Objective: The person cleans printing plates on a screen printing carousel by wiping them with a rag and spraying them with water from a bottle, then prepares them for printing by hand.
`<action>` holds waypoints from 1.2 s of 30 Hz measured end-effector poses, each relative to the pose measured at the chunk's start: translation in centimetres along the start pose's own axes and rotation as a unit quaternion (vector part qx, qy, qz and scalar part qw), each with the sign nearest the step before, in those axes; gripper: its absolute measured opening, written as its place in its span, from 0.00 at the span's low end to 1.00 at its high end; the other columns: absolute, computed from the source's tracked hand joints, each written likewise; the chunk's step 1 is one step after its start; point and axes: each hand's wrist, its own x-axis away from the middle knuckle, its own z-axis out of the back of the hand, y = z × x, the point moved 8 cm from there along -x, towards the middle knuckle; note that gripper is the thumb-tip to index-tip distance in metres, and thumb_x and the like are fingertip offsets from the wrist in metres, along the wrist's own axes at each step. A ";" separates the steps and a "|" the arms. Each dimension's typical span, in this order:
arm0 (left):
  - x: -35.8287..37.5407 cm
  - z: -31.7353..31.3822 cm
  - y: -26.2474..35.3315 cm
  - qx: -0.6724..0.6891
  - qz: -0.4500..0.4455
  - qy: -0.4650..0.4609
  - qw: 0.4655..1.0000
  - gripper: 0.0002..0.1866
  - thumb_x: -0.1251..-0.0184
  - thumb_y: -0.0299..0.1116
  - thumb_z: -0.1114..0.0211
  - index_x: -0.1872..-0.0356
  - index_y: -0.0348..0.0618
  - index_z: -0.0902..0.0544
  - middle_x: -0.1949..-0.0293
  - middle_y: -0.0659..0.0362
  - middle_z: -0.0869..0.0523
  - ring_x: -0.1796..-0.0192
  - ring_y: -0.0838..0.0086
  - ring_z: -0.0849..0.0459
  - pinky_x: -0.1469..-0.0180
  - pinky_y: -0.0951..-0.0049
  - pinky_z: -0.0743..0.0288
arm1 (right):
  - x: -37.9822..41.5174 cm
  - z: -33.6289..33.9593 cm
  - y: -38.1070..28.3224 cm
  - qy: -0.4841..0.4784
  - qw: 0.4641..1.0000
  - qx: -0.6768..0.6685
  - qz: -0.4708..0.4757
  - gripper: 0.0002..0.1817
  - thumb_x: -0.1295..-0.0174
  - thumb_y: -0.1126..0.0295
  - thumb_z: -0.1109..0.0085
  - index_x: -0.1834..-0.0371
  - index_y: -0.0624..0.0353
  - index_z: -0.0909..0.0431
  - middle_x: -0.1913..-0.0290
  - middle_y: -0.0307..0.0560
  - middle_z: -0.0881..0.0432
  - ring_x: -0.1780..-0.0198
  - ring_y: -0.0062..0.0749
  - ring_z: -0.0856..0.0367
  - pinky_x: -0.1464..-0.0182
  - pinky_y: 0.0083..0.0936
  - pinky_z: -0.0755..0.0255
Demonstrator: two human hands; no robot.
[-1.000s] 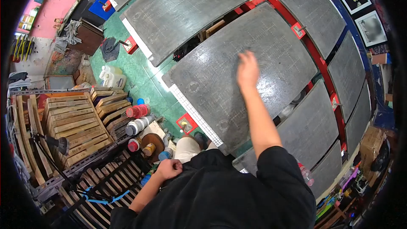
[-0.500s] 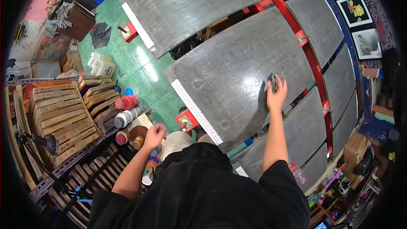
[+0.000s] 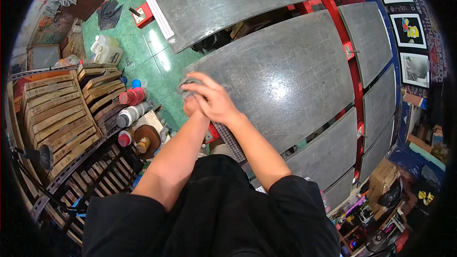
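A crumpled grey rag (image 3: 184, 85) is bunched between my two hands, over the left end of a large grey board (image 3: 285, 66). My right hand (image 3: 216, 102) is closed on it from above, its fingers pointing left. Just below, my left hand (image 3: 193, 107) is curled against the same rag, partly covered by the right one. The board's surface is smooth and shiny, with faint ruled marks. A white gridded strip (image 3: 227, 138) runs along its near left edge, partly behind my forearms.
More grey boards (image 3: 223, 0) sit around this one on a red metal frame (image 3: 350, 50). Wooden frames (image 3: 57, 109) are stacked at left, beside several jars (image 3: 133, 96) and white jugs (image 3: 105, 50). Framed pictures (image 3: 408, 31) hang at far right.
My right hand has swept left with the rag from the board's right part to its left end. My left hand has come up from beside my body to meet it.
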 end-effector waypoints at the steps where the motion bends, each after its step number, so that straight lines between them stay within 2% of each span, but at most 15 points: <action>1: 2.3 2.3 1.3 -0.122 0.201 0.079 0.969 0.28 0.19 0.51 0.53 0.57 0.40 0.09 0.48 0.41 0.09 0.46 0.49 0.11 0.40 0.51 0.20 | -0.1 3.0 -0.4 0.081 0.996 0.049 0.003 0.19 0.35 0.78 0.43 0.44 0.49 0.13 0.33 0.57 0.18 0.28 0.55 0.23 0.26 0.44 0.29; 4: 8.9 6.3 14.2 -0.040 0.294 0.174 0.939 0.29 0.18 0.52 0.54 0.57 0.43 0.08 0.51 0.46 0.07 0.49 0.45 0.11 0.40 0.46 0.23 | 3.5 15.3 3.8 0.323 0.926 0.182 -0.067 0.16 0.31 0.76 0.44 0.41 0.62 0.17 0.37 0.52 0.16 0.33 0.50 0.21 0.29 0.45 0.30; 7: 8.6 6.4 14.1 -0.047 0.257 0.194 0.946 0.29 0.18 0.51 0.54 0.60 0.44 0.07 0.52 0.49 0.07 0.50 0.44 0.12 0.41 0.45 0.24 | 11.0 29.4 10.2 0.510 0.731 0.414 -0.185 0.20 0.32 0.78 0.46 0.38 0.58 0.16 0.36 0.58 0.20 0.35 0.56 0.22 0.30 0.46 0.30; 10: 8.4 6.7 14.2 -0.074 0.232 0.224 0.944 0.29 0.18 0.51 0.55 0.62 0.44 0.07 0.53 0.48 0.07 0.50 0.44 0.12 0.42 0.45 0.24 | 8.2 29.6 11.0 0.437 0.723 0.490 -0.215 0.20 0.35 0.79 0.45 0.41 0.57 0.14 0.39 0.60 0.19 0.37 0.59 0.21 0.31 0.49 0.28; 13: 8.8 7.1 15.2 -0.093 0.223 0.234 0.942 0.29 0.18 0.51 0.54 0.61 0.44 0.07 0.55 0.48 0.07 0.50 0.43 0.12 0.41 0.45 0.24 | 0.6 16.0 8.1 0.139 0.922 0.361 -0.001 0.17 0.35 0.79 0.45 0.47 0.56 0.12 0.43 0.56 0.15 0.38 0.56 0.19 0.31 0.48 0.27; 15: 8.6 7.1 14.1 -0.114 0.205 0.280 0.931 0.29 0.18 0.51 0.54 0.61 0.44 0.07 0.56 0.47 0.07 0.50 0.42 0.12 0.41 0.44 0.24 | 0.2 4.8 5.4 -0.080 0.970 0.229 0.007 0.19 0.37 0.79 0.40 0.43 0.57 0.13 0.38 0.57 0.16 0.29 0.54 0.22 0.26 0.49 0.29; 18: 8.4 7.6 14.9 -0.140 0.193 0.303 0.923 0.29 0.18 0.52 0.54 0.61 0.45 0.07 0.56 0.46 0.07 0.50 0.40 0.12 0.41 0.43 0.23 | 1.2 2.8 1.4 -0.065 0.994 0.064 0.055 0.23 0.41 0.80 0.36 0.39 0.58 0.15 0.34 0.54 0.17 0.26 0.51 0.23 0.24 0.47 0.30; 20: 9.5 7.7 16.4 -0.133 0.219 0.291 0.922 0.29 0.18 0.53 0.54 0.60 0.46 0.07 0.55 0.46 0.07 0.49 0.40 0.12 0.42 0.41 0.23 | 3.3 9.2 1.8 0.118 0.990 -0.052 -0.062 0.29 0.43 0.79 0.33 0.34 0.57 0.18 0.33 0.51 0.17 0.27 0.45 0.22 0.24 0.43 0.31; 21: 9.6 7.4 16.3 -0.137 0.215 0.282 0.925 0.29 0.18 0.53 0.54 0.60 0.46 0.07 0.55 0.46 0.07 0.49 0.40 0.12 0.42 0.41 0.23 | 5.9 13.5 2.1 0.237 0.965 0.015 -0.115 0.34 0.46 0.78 0.30 0.30 0.58 0.21 0.31 0.49 0.18 0.30 0.41 0.19 0.27 0.38 0.27; 24: 9.0 7.8 15.9 -0.166 0.231 0.277 0.918 0.28 0.18 0.53 0.53 0.59 0.47 0.07 0.54 0.46 0.07 0.49 0.40 0.12 0.41 0.42 0.22 | 16.4 25.0 7.3 0.452 0.829 -0.232 -0.235 0.30 0.40 0.78 0.22 0.32 0.59 0.20 0.42 0.47 0.13 0.42 0.34 0.14 0.35 0.36 0.21; 26: 8.9 7.6 15.9 -0.166 0.235 0.284 0.915 0.28 0.18 0.53 0.53 0.57 0.45 0.07 0.53 0.46 0.07 0.48 0.41 0.12 0.40 0.43 0.22 | 26.3 33.7 9.7 0.637 0.719 -0.112 -0.253 0.25 0.36 0.78 0.25 0.35 0.61 0.18 0.41 0.48 0.13 0.43 0.34 0.15 0.37 0.32 0.22; 29: 8.7 7.4 15.7 -0.149 0.241 0.286 0.915 0.29 0.18 0.53 0.52 0.52 0.41 0.07 0.49 0.44 0.08 0.45 0.42 0.12 0.37 0.45 0.22 | 34.5 42.3 12.4 0.682 0.681 0.156 -0.216 0.22 0.32 0.74 0.29 0.36 0.65 0.20 0.38 0.49 0.14 0.38 0.36 0.17 0.31 0.33 0.26; 32: 8.8 7.6 15.6 -0.140 0.247 0.288 0.915 0.30 0.17 0.53 0.54 0.48 0.41 0.08 0.47 0.43 0.08 0.43 0.42 0.12 0.36 0.46 0.22 | 32.4 42.4 14.1 0.540 0.672 0.426 -0.275 0.22 0.33 0.71 0.30 0.36 0.59 0.18 0.36 0.54 0.14 0.34 0.51 0.18 0.30 0.40 0.27; 33: 8.7 7.6 15.6 -0.141 0.243 0.288 0.916 0.30 0.17 0.53 0.54 0.48 0.41 0.08 0.47 0.43 0.08 0.43 0.42 0.12 0.36 0.46 0.22 | 31.2 41.1 14.5 0.536 0.639 0.477 -0.279 0.22 0.34 0.71 0.31 0.36 0.56 0.17 0.36 0.55 0.15 0.33 0.56 0.18 0.30 0.42 0.27; 36: 8.0 7.7 15.3 -0.142 0.220 0.293 0.920 0.31 0.17 0.53 0.55 0.51 0.40 0.07 0.48 0.43 0.08 0.44 0.42 0.12 0.36 0.46 0.22 | 21.3 33.8 10.3 0.518 0.689 0.408 -0.300 0.20 0.37 0.77 0.39 0.40 0.59 0.19 0.42 0.58 0.15 0.40 0.57 0.17 0.32 0.44 0.26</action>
